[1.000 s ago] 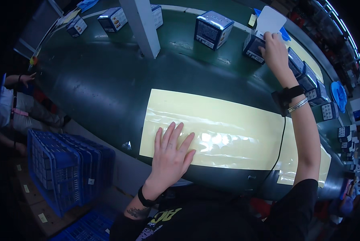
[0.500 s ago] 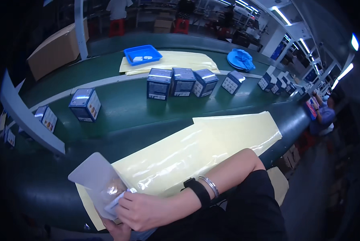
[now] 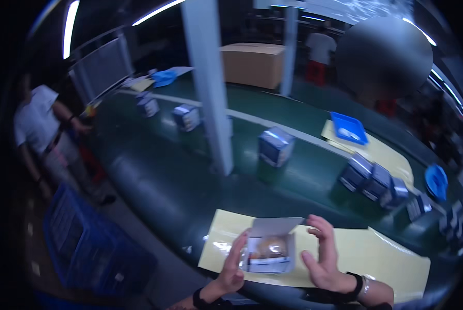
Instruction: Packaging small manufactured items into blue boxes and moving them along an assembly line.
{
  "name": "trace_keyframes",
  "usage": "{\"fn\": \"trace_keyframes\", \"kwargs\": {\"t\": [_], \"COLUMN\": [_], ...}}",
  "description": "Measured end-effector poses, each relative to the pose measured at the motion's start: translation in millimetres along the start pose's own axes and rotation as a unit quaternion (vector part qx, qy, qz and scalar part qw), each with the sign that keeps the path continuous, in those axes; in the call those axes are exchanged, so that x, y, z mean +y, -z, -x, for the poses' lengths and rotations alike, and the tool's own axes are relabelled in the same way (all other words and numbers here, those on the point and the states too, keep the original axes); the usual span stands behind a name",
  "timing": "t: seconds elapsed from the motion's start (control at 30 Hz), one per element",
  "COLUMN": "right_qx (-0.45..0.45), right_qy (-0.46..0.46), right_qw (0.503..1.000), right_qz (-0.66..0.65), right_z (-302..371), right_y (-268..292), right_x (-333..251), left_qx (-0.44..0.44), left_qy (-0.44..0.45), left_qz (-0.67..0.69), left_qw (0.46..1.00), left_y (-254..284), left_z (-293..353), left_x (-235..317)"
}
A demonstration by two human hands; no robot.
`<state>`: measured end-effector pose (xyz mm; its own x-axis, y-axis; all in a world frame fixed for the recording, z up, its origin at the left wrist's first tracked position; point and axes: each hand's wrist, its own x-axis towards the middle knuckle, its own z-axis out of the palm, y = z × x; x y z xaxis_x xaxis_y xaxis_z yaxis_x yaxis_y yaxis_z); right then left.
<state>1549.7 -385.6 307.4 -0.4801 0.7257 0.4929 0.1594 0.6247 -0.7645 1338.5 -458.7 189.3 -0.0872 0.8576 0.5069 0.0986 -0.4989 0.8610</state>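
Observation:
A small open box (image 3: 275, 225) stands on yellow glossy sheets, its pale lid flap raised on the far side. Inside sits a round brownish item (image 3: 273, 247) that looks wrapped in clear plastic, with a white and dark strip along the near side. My left hand (image 3: 231, 266) is upright at the box's left side, fingers stretched out and seemingly touching it. To the right of the box, my right hand (image 3: 323, 256) hangs over the sheets with fingers spread and nothing in them.
Yellow sheets (image 3: 345, 258) cover the near edge of the green conveyor belt (image 3: 174, 170). Several dark blue boxes (image 3: 276, 146) line the belt, and a grey post (image 3: 205, 77) rises behind it. At left are a blue crate (image 3: 82, 243) and a person (image 3: 48, 119). Farther right lies a blue tray (image 3: 349, 128).
The view has swung left. My right hand, earlier closed at the box's edge, has come away and spread its fingers. The box's contents now face up toward me between both hands.

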Motion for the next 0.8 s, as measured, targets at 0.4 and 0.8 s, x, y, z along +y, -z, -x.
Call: {"fn": "trace_keyframes", "kwargs": {"t": [0.4, 0.8], "right_qx": [-0.220, -0.125], "right_qy": [-0.227, -0.168], "right_qw": [0.948, 0.968], "right_qz": [-0.033, -0.141], "right_z": [-12, -70], "right_y": [7, -24], "right_x": [1, 0], "left_qx": [-0.018, 0.033], "left_qy": [0.150, 0.213], "left_qz": [0.218, 0.220], "left_qw": [0.964, 0.951], "left_y": [-27, -15], "left_z": [-41, -88], "left_x": [41, 43]}}
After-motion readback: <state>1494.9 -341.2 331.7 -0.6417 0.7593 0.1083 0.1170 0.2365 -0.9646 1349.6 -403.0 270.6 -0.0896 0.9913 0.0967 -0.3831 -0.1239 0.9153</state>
